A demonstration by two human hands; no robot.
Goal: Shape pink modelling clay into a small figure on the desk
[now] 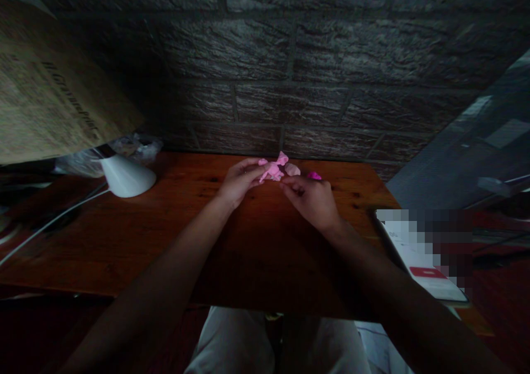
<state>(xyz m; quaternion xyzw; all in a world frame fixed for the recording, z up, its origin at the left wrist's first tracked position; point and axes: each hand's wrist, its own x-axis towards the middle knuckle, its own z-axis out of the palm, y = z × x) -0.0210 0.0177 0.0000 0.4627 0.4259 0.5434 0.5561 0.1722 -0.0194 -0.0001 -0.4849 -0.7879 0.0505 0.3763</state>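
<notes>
Between the thumb and fingers of my left hand (240,182) is a bright pink, crumpled piece (272,170) with several lobes, like soft clay or folded paper; I cannot tell which. My right hand (312,197) is closed in a pinch close to the pink piece's lower right. Whatever its fingertips hold is too small and dark to make out. Just beyond, a paler pink piece (293,169) shows between the hands. Partly hidden behind my right hand lies a deeper magenta piece (314,175).
On the left of the wooden table (174,225) stands a lamp with a white base (126,176) and printed shade (62,98). Clear plastic (143,146) lies behind it. A tablet-like device (418,258) rests at right, partly pixelated. A brick-patterned wall (256,59) borders the back.
</notes>
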